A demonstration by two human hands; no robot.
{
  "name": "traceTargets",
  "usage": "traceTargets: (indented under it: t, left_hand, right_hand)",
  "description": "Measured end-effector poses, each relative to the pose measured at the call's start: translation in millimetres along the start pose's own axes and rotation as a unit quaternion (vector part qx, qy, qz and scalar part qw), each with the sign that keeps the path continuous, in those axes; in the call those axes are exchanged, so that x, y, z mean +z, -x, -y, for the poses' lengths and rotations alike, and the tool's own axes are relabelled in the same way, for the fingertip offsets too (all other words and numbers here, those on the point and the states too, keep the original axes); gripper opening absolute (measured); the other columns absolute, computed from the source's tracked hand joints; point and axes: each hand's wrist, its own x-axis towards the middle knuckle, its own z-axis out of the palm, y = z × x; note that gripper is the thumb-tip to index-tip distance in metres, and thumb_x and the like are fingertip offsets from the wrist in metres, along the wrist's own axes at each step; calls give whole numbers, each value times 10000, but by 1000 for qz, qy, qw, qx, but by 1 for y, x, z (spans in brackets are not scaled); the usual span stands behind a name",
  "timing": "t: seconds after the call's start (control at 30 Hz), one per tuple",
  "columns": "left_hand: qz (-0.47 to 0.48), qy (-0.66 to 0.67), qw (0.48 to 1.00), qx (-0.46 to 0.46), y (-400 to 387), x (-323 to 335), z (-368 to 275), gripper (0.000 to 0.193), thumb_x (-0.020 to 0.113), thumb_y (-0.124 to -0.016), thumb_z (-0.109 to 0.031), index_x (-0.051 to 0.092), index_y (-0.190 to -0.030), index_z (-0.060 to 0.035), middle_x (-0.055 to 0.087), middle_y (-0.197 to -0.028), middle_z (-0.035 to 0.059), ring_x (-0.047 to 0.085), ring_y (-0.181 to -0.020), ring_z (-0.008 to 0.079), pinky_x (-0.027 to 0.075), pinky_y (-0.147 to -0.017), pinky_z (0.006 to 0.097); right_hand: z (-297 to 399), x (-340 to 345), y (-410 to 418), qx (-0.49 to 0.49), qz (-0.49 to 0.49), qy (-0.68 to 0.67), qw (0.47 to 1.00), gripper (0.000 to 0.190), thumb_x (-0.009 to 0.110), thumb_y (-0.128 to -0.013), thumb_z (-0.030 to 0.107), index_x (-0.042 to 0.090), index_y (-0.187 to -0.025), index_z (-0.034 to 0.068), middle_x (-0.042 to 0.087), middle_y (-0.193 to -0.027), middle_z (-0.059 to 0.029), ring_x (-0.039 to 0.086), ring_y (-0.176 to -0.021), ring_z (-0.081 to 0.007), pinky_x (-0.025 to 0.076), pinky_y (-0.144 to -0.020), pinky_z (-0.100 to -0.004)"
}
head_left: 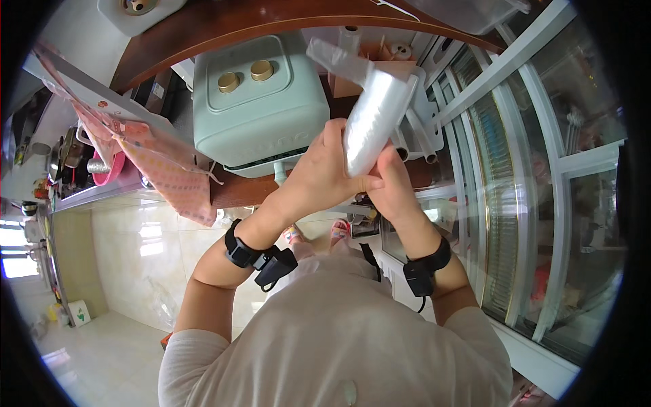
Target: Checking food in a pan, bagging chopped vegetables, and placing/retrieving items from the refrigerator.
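A roll of clear plastic film or bags (375,119) is held up in front of my body, tilted, with a loose flap of plastic at its upper end. My left hand (318,170) wraps around the roll's lower left side. From the right, my right hand (394,185) grips the lower end, and the two hands meet there. Just left of the roll stands a mint-green countertop oven (262,102) with two gold knobs. Part of the roll's lower end is hidden by my fingers.
A brown wooden shelf (285,20) curves over the oven. Behind the roll are hollow tubes (421,137) and a box holding small items (374,58). A pink patterned cloth (168,173) hangs at left. Glass sliding doors (508,168) line the right side.
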Motion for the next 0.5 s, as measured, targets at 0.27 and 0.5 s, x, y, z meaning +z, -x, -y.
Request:
traceTargets:
  t: [0.27,0.5]
  left_hand:
    - [80,73,994,-22,17,-28,12,435,476,-858,-467,462,-901,-35,498,-673,55,520,-579,167,412,-525,267]
    - [12,279,946,-162,38,-43,-3,296,421,-925,-319,499,-806,-59,451,-646,-35,415,-546,35,331,-478,186]
  right_hand:
    - [7,19,1,178,53,-142,972,742,574,-773,490,321,-1255,-14,414,-1230,-142,459,-1094,-236,370,-932,-355]
    - [-10,7,7,243,80,-250,934,784,594,-729,544,327,-1282,56,413,-1253,-109,444,-1120,-238,375,-942,-420]
